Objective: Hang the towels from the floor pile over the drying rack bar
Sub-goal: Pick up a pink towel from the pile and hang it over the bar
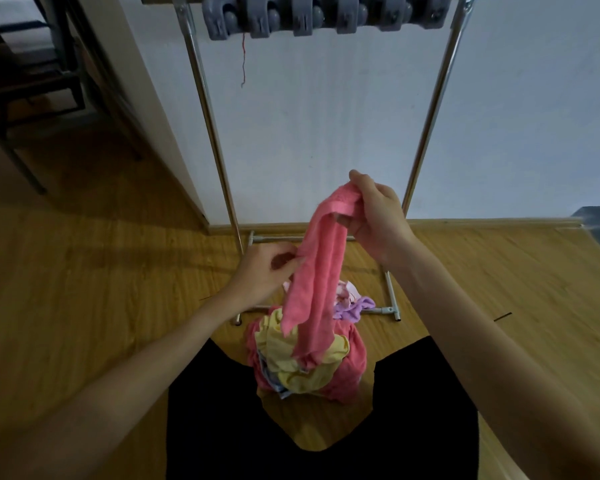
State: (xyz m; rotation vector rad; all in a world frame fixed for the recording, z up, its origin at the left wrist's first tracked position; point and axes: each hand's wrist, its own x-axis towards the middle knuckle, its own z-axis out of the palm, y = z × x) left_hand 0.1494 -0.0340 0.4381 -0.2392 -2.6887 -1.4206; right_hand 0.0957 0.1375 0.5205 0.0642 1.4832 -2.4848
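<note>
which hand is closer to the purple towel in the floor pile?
Left, going by image position. The left hand pinches the pink towel low, up-left of the purple towel. The right hand grips the pink towel's top, well above it.

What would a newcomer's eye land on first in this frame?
The pink towel at centre, held up by both hands: the right hand grips its top, the left hand pinches its edge lower down. Below it lies the colourful towel pile on the wooden floor; grey clips line the drying rack above.

You see a fuzzy matt pink cloth towel (321, 271), a shiny chrome metal rack (207, 109), grey plastic pegs (305, 15), and a glossy wood-grain floor (84, 271).
</note>
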